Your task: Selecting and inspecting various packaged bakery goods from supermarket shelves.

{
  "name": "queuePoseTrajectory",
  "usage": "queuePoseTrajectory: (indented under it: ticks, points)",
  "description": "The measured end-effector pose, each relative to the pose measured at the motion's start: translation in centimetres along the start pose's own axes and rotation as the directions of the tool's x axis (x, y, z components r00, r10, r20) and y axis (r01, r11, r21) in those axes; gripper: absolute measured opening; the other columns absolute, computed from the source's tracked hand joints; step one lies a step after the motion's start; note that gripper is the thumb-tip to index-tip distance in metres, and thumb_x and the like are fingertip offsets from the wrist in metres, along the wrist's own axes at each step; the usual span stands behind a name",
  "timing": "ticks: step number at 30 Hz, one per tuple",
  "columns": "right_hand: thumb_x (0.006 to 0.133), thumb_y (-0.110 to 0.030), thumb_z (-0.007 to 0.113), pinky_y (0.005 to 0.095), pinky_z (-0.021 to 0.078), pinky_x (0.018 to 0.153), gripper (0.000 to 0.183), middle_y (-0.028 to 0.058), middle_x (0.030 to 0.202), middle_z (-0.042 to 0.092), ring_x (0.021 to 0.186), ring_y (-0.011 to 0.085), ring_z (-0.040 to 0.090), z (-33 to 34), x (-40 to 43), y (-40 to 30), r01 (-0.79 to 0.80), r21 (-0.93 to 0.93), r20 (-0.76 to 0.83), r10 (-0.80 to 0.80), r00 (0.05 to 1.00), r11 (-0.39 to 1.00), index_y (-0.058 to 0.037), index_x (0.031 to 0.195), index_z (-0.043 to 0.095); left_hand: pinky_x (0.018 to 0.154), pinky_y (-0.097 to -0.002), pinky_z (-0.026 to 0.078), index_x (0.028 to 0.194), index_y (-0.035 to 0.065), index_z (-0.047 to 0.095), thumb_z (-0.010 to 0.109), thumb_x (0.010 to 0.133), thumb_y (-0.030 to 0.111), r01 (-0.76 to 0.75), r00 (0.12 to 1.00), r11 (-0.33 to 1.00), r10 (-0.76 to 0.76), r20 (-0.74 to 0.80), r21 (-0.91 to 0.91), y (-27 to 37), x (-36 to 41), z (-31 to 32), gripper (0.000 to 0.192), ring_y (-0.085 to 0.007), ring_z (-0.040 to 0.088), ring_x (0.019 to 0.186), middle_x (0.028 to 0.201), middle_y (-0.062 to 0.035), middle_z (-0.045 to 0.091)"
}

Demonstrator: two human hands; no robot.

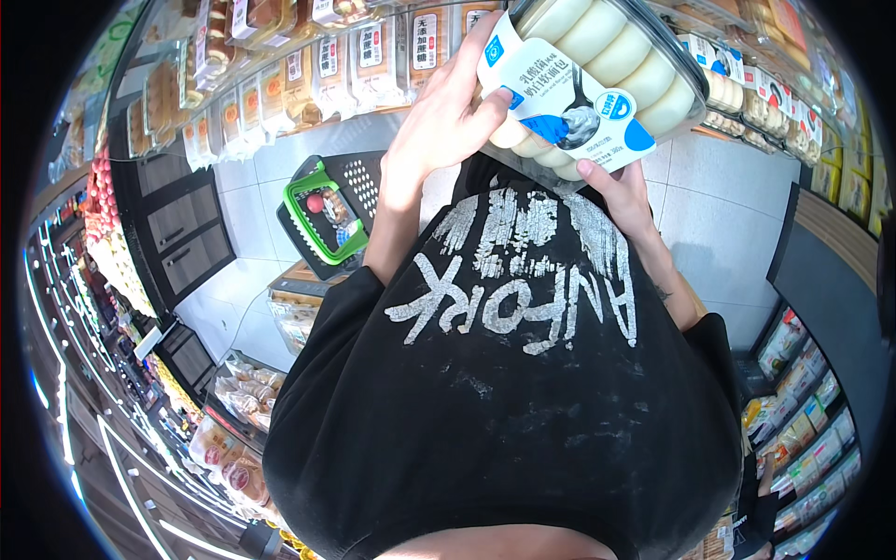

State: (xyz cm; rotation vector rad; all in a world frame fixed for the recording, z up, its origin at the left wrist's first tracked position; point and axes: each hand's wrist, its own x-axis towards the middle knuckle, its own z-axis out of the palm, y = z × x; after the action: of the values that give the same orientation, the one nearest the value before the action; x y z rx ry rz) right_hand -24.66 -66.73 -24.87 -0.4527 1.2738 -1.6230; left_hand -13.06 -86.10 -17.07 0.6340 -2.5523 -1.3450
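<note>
My left hand [451, 105] grips the left side of a clear plastic tray of white bread rolls [616, 56], thumb on the front of its sleeve. From below, my right hand [623, 196] holds the near edge, with its thumb on the sleeve's lower part. The white and blue paper sleeve [560, 105] bears printed writing and a picture of a spoon. The tray is tilted, its labelled top facing up towards me. It is held off the shelves, in front of my chest.
Packaged bread [371, 63] lines the shelf ahead. More packed rolls [763, 98] stand at right. A black and green shopping basket [294, 231] on the tiled floor, left, holds a red round item and packages. Bagged bread [248, 388] lies behind left. Another person's arm [766, 476] shows lower right.
</note>
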Motion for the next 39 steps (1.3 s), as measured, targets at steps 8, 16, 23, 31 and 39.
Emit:
queuePoseTrajectory:
  ticks: [8, 16, 23, 31, 39]
  points:
    - [0.077, -0.009, 0.067, 0.0355, 0.0373, 0.096, 0.067, 0.0142, 0.119, 0.047, 0.110, 0.0202, 0.047, 0.1, 0.1, 0.1, 0.039, 0.038, -0.044, -0.038, 0.998, 0.999, 0.0014, 0.129, 0.026, 0.102, -0.0408, 0.028, 0.140, 0.0051, 0.019, 0.050, 0.075, 0.012, 0.015, 0.999, 1.000, -0.015, -0.036, 0.000, -0.5, 0.0, 0.3, 0.072, -0.0420, 0.035, 0.123, 0.131, -0.0307, 0.037]
    - [0.079, -0.012, 0.066, 0.0366, 0.0348, 0.098, 0.067, 0.0148, 0.122, 0.043, 0.113, 0.0212, 0.044, 0.0, 0.2, 0.1, 0.019, 0.035, -0.060, -0.017, 0.998, 0.999, 0.0008, 0.130, 0.023, 0.100, -0.0406, 0.030, 0.139, 0.0043, 0.020, 0.050, 0.074, 0.011, -0.027, 0.998, 0.999, 0.026, -0.049, -0.034, -0.5, 0.5, 0.4, 0.072, -0.0409, 0.038, 0.121, 0.128, -0.0305, 0.040]
    - [0.081, -0.014, 0.065, 0.0368, 0.0336, 0.099, 0.067, 0.0148, 0.123, 0.042, 0.114, 0.0210, 0.043, 0.1, 0.3, 0.2, 0.036, 0.009, -0.069, -0.036, 0.997, 0.999, 0.0004, 0.130, 0.023, 0.099, -0.0394, 0.032, 0.138, 0.0016, 0.022, 0.051, 0.075, 0.013, -0.069, 0.996, 0.996, 0.066, -0.068, -0.054, -1.5, 0.3, 0.5, 0.071, -0.0389, 0.041, 0.119, 0.126, -0.0296, 0.042]
    - [0.081, -0.015, 0.065, 0.0367, 0.0336, 0.099, 0.067, 0.0150, 0.123, 0.042, 0.114, 0.0211, 0.043, 0.4, 0.4, 0.0, 0.034, -0.042, -0.091, -0.038, 0.995, 0.999, 0.0004, 0.130, 0.023, 0.098, -0.0387, 0.033, 0.138, -0.0004, 0.022, 0.051, 0.075, 0.013, -0.034, 0.996, 0.996, 0.027, -0.082, -0.082, -2.2, 0.0, 0.6, 0.070, -0.0370, 0.042, 0.118, 0.125, -0.0291, 0.042]
    - [0.080, -0.013, 0.066, 0.0362, 0.0355, 0.097, 0.066, 0.0155, 0.122, 0.042, 0.114, 0.0218, 0.043, 0.5, 0.6, 0.2, 0.031, -0.031, -0.090, -0.033, 0.995, 0.999, 0.0011, 0.128, 0.023, 0.098, -0.0385, 0.033, 0.137, -0.0018, 0.022, 0.057, 0.075, 0.017, -0.014, 0.993, 0.999, 0.008, -0.118, -0.044, -2.4, -0.1, 0.7, 0.074, -0.0364, 0.043, 0.118, 0.124, -0.0289, 0.044]
